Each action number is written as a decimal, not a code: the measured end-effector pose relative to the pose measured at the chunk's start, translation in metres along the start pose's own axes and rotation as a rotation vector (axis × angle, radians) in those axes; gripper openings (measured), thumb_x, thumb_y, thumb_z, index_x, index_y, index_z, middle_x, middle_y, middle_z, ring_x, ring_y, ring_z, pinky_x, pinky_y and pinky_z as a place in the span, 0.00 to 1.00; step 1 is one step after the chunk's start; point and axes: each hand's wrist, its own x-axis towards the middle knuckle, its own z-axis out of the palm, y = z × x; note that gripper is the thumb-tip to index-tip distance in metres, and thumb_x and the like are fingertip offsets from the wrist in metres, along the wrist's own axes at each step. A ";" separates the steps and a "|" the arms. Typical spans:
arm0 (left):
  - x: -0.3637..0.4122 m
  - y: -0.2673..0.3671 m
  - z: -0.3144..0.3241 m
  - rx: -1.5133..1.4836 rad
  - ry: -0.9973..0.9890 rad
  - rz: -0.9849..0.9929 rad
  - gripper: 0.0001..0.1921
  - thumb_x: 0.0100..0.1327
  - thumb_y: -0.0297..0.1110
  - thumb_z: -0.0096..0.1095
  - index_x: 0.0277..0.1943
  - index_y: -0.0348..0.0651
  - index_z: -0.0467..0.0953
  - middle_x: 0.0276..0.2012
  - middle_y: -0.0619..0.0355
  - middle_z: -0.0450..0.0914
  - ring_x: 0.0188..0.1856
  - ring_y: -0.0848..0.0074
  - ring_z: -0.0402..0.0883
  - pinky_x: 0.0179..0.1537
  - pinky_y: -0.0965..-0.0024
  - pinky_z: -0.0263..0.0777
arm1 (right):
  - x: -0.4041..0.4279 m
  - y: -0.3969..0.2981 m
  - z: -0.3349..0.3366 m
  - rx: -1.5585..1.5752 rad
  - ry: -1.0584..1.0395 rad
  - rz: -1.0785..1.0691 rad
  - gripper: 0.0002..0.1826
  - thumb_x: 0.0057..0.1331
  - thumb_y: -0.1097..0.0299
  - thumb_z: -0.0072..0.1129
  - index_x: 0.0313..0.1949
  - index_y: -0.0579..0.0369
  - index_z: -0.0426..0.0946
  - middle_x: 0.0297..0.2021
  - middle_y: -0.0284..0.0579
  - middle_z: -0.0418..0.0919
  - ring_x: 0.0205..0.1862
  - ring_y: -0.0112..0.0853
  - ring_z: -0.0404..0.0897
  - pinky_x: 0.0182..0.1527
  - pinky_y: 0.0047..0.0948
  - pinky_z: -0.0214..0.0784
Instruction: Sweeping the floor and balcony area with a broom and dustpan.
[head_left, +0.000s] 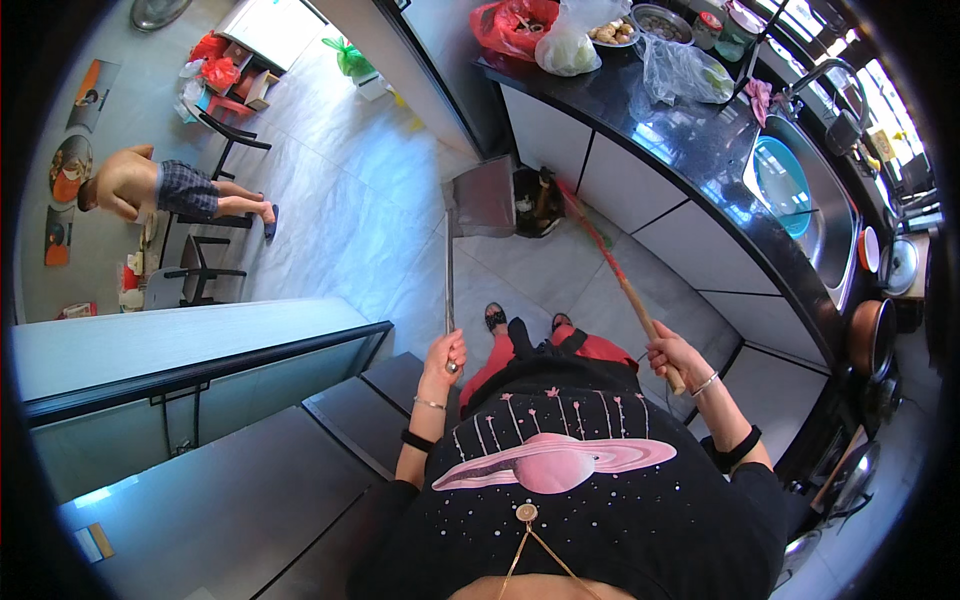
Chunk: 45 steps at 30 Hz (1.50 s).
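My left hand (445, 354) is closed around the long metal handle (449, 270) of a dustpan (484, 196). The pan rests at the far end of the handle, against a dark container (537, 214) holding what looks like refuse. In my right hand (670, 350) is a wooden stick (637, 304), its lower part red. That stick slants down to the container's right side, where a dark end, possibly a broom head, is hard to make out. Both tools are in front of my feet (495, 316), on the tiled floor.
A black countertop (637, 135) with bagged food and a sink (825, 255) holding a teal basin (780, 184) curves along the right. At left are a sliding door frame (225, 360) and dark cabinet (225, 480). Beyond, a person (142, 180) stands by chairs (206, 274).
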 end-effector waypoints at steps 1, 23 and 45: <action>0.007 0.002 0.003 0.002 -0.004 0.005 0.07 0.57 0.29 0.55 0.29 0.44 0.63 0.15 0.66 0.62 0.11 0.87 0.59 0.10 0.82 0.53 | 0.002 0.002 0.002 -0.001 -0.002 -0.006 0.40 0.59 0.79 0.40 0.64 0.35 0.31 0.16 0.32 0.59 0.12 0.18 0.59 0.11 0.17 0.57; 0.107 -0.083 -0.084 0.933 0.294 0.071 0.17 0.52 0.45 0.60 0.30 0.39 0.65 0.17 0.54 0.71 0.17 0.67 0.72 0.20 0.66 0.66 | 0.022 -0.011 0.055 0.159 0.043 0.007 0.31 0.59 0.79 0.39 0.59 0.37 0.45 0.16 0.30 0.57 0.11 0.15 0.55 0.10 0.15 0.51; 0.078 -0.106 -0.102 1.421 0.290 0.516 0.23 0.49 0.51 0.60 0.28 0.35 0.68 0.26 0.40 0.74 0.33 0.47 0.73 0.32 0.53 0.65 | 0.029 0.012 0.059 0.150 0.003 -0.021 0.24 0.60 0.79 0.39 0.53 0.39 0.52 0.16 0.30 0.57 0.12 0.15 0.56 0.10 0.14 0.51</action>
